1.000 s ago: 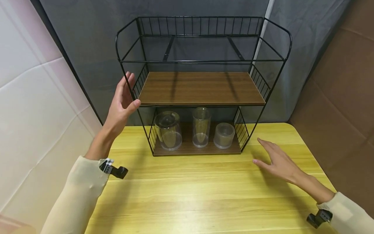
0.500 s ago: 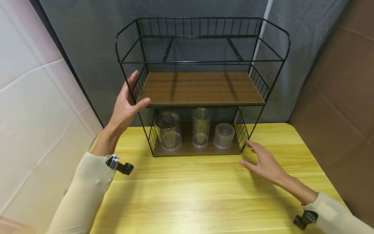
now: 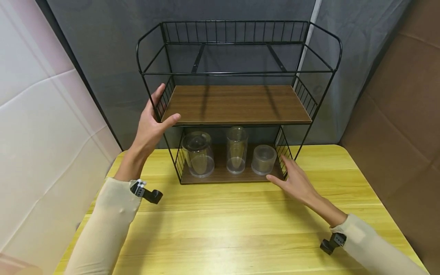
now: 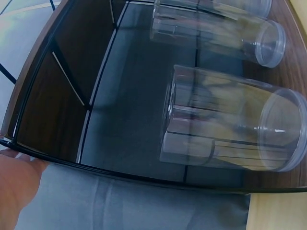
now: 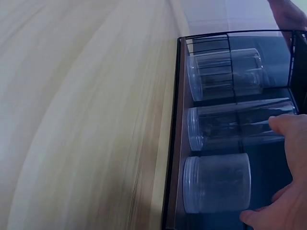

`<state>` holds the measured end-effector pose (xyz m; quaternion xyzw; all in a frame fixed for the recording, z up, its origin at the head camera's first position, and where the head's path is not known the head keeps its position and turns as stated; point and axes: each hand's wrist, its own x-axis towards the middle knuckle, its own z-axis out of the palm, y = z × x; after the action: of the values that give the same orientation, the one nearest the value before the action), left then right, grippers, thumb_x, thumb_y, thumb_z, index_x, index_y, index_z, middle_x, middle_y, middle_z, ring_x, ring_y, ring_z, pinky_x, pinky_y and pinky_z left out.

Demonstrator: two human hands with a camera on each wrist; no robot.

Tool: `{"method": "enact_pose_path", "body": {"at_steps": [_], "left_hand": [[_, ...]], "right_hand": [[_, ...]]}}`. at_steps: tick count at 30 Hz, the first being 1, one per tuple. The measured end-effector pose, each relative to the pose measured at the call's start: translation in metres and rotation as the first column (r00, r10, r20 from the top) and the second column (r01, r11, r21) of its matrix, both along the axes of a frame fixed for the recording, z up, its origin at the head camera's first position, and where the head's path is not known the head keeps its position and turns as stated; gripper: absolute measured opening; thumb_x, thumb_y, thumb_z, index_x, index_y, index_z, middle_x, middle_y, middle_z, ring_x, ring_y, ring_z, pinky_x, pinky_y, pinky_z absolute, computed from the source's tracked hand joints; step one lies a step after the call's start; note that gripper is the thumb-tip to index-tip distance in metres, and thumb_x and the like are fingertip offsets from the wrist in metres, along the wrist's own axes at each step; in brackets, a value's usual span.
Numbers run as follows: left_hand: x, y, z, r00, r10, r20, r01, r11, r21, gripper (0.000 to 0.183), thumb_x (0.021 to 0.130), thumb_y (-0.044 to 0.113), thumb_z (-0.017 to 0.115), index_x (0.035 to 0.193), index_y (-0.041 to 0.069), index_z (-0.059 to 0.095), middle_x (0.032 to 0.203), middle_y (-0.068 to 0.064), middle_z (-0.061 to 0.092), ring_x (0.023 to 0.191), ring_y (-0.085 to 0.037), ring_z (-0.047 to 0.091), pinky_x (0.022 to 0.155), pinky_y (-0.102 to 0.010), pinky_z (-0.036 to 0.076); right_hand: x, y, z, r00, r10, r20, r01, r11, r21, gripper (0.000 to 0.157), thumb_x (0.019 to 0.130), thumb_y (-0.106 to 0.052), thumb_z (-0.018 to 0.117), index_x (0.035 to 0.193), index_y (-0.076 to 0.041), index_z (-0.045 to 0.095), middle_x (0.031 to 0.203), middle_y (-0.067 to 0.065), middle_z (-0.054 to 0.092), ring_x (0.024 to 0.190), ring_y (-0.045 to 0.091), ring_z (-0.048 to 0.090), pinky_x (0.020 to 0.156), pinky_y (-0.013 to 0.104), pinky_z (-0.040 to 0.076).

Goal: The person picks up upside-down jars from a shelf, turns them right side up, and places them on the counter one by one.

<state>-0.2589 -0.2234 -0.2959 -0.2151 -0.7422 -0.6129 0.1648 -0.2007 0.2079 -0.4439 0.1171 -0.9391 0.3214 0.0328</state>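
A black wire shelf rack [image 3: 237, 72] with brown wooden boards stands on the table. My left hand [image 3: 149, 122] holds its left front post at the middle board [image 3: 237, 105], thumb over the board's front corner and fingers along the outer side. On the bottom board [image 3: 220, 177] stand three clear jars: a wide one [image 3: 198, 152] at left, a tall narrow one [image 3: 236, 149] in the middle, and a short one [image 3: 264, 158] at right. My right hand [image 3: 295, 181] reaches in at the lower right front, thumb and fingers spread beside the short jar [image 5: 218, 182].
The yellow wood-grain table [image 3: 220, 229] spreads in front of the rack. A grey curtain [image 3: 103, 68] hangs behind it. White sheeting [image 3: 51, 126] lies to the left and a brown panel [image 3: 398, 122] to the right. The rack's top tier has bare crossbars [image 3: 276, 57].
My right hand has moved left from beside the rack to the short jar. The left hand has shifted right, its thumb now over the middle board's corner. The jars have not moved.
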Motion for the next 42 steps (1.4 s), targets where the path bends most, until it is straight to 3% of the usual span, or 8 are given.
{"method": "enact_pose_path", "body": {"at_steps": [9,14,19,28,42], "left_hand": [[-0.002,0.002,-0.002,0.998,0.059,-0.018,-0.060,0.995,-0.082,0.104,0.086,0.012,0.089,0.169,0.019,0.026,0.177,0.002,0.020,0.161,-0.012,0.022,0.128,-0.026,0.026],[-0.004,0.002,-0.002,0.998,0.060,-0.021,-0.062,0.994,-0.085,0.113,0.080,0.006,0.094,0.169,0.019,0.025,0.176,0.004,0.021,0.161,-0.012,0.022,0.128,-0.029,0.026],[-0.005,0.002,-0.004,0.997,0.079,-0.021,-0.081,0.991,-0.104,0.115,0.079,0.004,0.094,0.169,0.019,0.025,0.176,0.004,0.021,0.161,-0.010,0.020,0.129,-0.031,0.025],[-0.004,0.002,-0.007,0.995,0.091,-0.030,-0.094,0.990,-0.105,0.115,0.079,0.004,0.094,0.169,0.018,0.024,0.177,-0.001,0.021,0.161,-0.011,0.022,0.129,-0.029,0.024],[-0.003,0.003,-0.009,0.994,0.098,-0.039,-0.101,0.990,-0.094,0.112,0.082,0.002,0.090,0.170,0.016,0.023,0.176,-0.002,0.022,0.161,-0.012,0.023,0.127,-0.022,0.025]], "right_hand": [[-0.014,-0.015,-0.003,1.000,-0.021,-0.017,0.020,0.999,-0.037,0.106,0.096,-0.055,0.074,0.167,0.002,0.019,0.170,0.031,0.024,0.154,0.052,0.027,0.121,0.069,0.031],[-0.027,-0.021,-0.005,0.999,-0.026,-0.038,0.024,0.999,-0.048,0.105,0.096,-0.049,0.075,0.166,0.005,0.019,0.169,0.032,0.025,0.154,0.052,0.027,0.122,0.068,0.030],[-0.040,-0.025,-0.011,0.998,-0.036,-0.053,0.032,0.997,-0.073,0.102,0.094,-0.043,0.078,0.164,0.006,0.023,0.166,0.033,0.030,0.151,0.052,0.033,0.119,0.068,0.035],[-0.061,-0.029,-0.024,0.997,-0.055,-0.045,0.050,0.994,-0.097,0.102,0.094,-0.039,0.081,0.161,0.013,0.024,0.163,0.038,0.031,0.150,0.055,0.032,0.121,0.067,0.033],[-0.066,-0.032,-0.029,0.996,-0.076,-0.040,0.070,0.989,-0.129,0.100,0.094,-0.037,0.081,0.163,0.010,0.026,0.162,0.036,0.036,0.148,0.053,0.037,0.120,0.066,0.035]]}}
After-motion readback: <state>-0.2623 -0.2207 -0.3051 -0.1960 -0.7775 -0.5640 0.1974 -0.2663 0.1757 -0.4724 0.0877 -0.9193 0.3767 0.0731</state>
